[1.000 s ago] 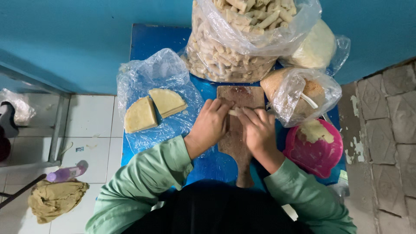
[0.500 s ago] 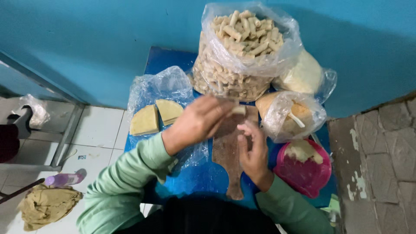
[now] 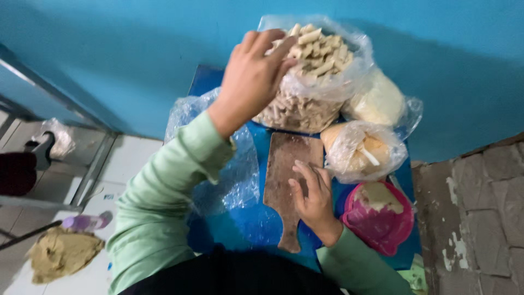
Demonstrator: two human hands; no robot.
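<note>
Left hand (image 3: 252,74) over clear plastic bag of beige dough sticks (image 3: 314,71), fingers together, maybe pinching stick. Right hand (image 3: 312,194) flat on brown wooden paddle board (image 3: 286,169), fingers apart.

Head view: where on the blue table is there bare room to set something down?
Only one small patch of blue table shows bare, between the clear plastic sheet and the wooden board. The far and right side is crowded: big bag of rolled sticks, smaller bags, pink bowl.
</note>
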